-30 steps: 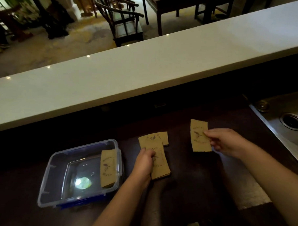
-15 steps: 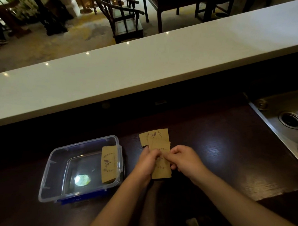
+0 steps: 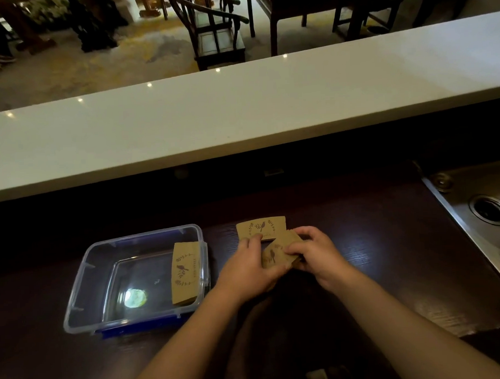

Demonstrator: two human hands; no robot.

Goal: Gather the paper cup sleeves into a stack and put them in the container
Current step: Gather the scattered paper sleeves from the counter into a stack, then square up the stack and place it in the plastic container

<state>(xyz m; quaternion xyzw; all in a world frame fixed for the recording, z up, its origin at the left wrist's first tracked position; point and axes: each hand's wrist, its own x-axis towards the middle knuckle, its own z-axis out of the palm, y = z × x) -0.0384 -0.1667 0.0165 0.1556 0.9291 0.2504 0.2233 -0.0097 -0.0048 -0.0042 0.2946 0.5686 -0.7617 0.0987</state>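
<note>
Left hand (image 3: 247, 264) and right hand (image 3: 314, 252) fingers closed on tilted sleeve bundle (image 3: 276, 252) between them; loose sleeve (image 3: 260, 227) just behind, on table (image 3: 374, 241).

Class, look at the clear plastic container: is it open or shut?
Open. The container has no lid on top, and one paper sleeve leans against its inside right wall.

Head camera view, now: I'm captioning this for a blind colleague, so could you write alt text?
Both hands, left hand and right hand, hold a few brown paper cup sleeves over a dark counter. Another sleeve lies just beyond; one more sleeve leans inside the clear plastic container at left.
</note>
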